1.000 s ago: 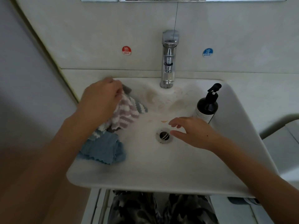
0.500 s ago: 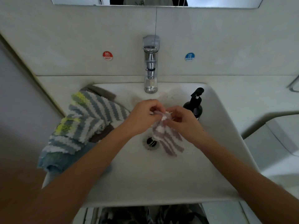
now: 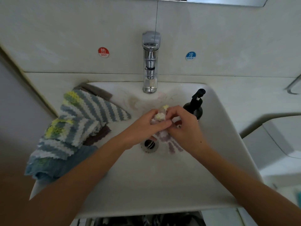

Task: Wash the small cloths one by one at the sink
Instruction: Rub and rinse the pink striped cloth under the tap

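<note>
The wall (image 3: 211, 30) in front of me was faced with large pale tiles, a thin dark seam (image 3: 156, 17) running down between two of them. Along its top edge I saw the bottom strip of a mirror (image 3: 224, 1). A round red sticker marked HOT (image 3: 103, 52) sat on the tile to my left, a round blue one marked COLD (image 3: 190, 56) to my right. A pale ledge (image 3: 48, 82) ran below the tiles. On my left stood a plain grey wall (image 3: 14, 98). To my right curved a white fixture (image 3: 276, 141). The light was dim and even.
</note>
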Motion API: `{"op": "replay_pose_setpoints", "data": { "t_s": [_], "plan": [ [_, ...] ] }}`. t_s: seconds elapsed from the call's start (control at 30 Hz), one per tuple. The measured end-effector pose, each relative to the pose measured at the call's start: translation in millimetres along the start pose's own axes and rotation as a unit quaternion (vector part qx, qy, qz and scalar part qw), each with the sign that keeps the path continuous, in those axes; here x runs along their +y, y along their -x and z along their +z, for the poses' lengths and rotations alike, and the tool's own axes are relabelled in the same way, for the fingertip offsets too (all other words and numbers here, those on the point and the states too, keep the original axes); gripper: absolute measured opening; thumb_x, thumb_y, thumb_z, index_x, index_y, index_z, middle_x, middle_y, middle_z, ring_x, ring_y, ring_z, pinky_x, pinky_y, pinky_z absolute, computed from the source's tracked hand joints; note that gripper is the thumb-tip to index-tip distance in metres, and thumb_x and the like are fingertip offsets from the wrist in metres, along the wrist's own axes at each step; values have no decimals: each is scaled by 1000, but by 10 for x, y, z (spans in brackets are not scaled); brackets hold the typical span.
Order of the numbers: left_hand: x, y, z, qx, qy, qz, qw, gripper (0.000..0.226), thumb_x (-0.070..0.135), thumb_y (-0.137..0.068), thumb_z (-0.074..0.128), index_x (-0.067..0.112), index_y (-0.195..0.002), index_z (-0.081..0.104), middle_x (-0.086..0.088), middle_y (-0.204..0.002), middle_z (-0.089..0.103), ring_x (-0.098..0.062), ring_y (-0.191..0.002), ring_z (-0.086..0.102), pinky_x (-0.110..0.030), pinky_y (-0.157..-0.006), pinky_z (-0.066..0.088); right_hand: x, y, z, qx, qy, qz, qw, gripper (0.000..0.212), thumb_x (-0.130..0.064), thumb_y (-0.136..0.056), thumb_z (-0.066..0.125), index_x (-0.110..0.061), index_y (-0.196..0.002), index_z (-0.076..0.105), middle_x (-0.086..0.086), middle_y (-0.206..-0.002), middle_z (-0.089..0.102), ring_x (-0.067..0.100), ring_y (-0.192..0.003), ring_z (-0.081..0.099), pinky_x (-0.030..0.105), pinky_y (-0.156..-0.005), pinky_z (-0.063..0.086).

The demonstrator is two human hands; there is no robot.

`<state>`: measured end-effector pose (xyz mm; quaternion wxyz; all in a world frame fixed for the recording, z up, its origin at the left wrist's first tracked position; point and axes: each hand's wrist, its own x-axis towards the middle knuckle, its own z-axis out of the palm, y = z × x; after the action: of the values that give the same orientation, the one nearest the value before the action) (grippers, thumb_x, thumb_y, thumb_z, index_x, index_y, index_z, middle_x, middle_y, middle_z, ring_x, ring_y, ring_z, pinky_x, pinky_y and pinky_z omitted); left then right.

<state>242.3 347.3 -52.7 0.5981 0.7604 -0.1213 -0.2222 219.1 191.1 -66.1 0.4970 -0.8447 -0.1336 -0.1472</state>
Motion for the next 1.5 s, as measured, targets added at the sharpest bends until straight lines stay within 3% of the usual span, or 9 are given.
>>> {"op": "replay_pose_setpoints", "data": {
  "t_s": [0.27,0.43,0.53,0.6,0.7,0.8,1.0,1.2,1.5],
  "plan": [
    [37,-9,-64,88,86,26,992,14,13,-90,64,17,-103,62,-3,-90,70,-10,-77,71,-29,-58,58,-80,-21,-71,-42,-58,-19,997,27,-10,-77,67,-32,-88,55,-14,-115,60,1,-103,60,12,-77,47],
    [16,-1,-249,100,25,46,994,36,-2,-86,62,26,-109,56,3,-97,64,-1,-76,65,-23,-58,55,-177,-146,-141,50,-81,17,995,20,-23,-82,63,-33,-97,54,-11,-111,61,4,-93,61,16,-69,47],
    [8,16,-284,82,-7,51,995,52,-4,-84,64,36,-115,52,6,-110,60,-7,-91,63,-28,-71,58,-343,-333,-168,105,-2,-71,992,29,-35,-88,60,-31,-116,51,-5,-124,56,9,-110,57,26,-85,51],
    [21,25,-277,72,8,50,996,51,-4,-84,64,38,-113,54,7,-109,61,-3,-88,64,-26,-65,57,-470,-523,-180,108,60,-135,983,46,-38,-92,57,-19,-133,50,4,-140,49,17,-127,50,33,-102,46],
    [50,45,-250,53,50,32,997,39,2,-85,68,32,-107,58,4,-100,66,1,-76,67,-21,-56,53,-658,-860,-164,66,104,-143,982,60,-48,-92,50,-15,-143,45,6,-153,38,17,-142,34,22,-113,27],
    [45,56,-216,46,63,8,997,29,13,-84,72,27,-107,60,0,-101,69,-4,-77,69,-24,-59,56,-734,-1091,-137,22,66,-137,988,58,-51,-91,43,-16,-137,53,1,-145,48,3,-132,40,10,-107,27],
    [100,50,-206,79,80,1,994,19,29,-90,65,23,-107,62,0,-99,71,-8,-75,71,-27,-61,58,-719,-1265,-139,63,55,-163,983,46,-45,-93,45,-14,-119,66,-15,-116,56,-17,-105,49,2,-89,35],
    [76,37,-204,99,63,5,993,9,21,-91,63,28,-97,63,3,-94,70,-5,-72,69,-24,-56,55,-643,-1335,-43,109,105,-202,968,47,-41,-96,39,-7,-114,67,4,-116,65,-3,-102,50,7,-86,39],
    [45,17,-218,107,15,13,994,24,13,-88,66,26,-107,60,6,-98,63,-3,-80,61,-16,-52,48,-719,-1365,-9,116,104,-175,972,53,-46,-94,33,-11,-112,69,3,-113,67,1,-99,53,4,-82,36]
  ]
}}
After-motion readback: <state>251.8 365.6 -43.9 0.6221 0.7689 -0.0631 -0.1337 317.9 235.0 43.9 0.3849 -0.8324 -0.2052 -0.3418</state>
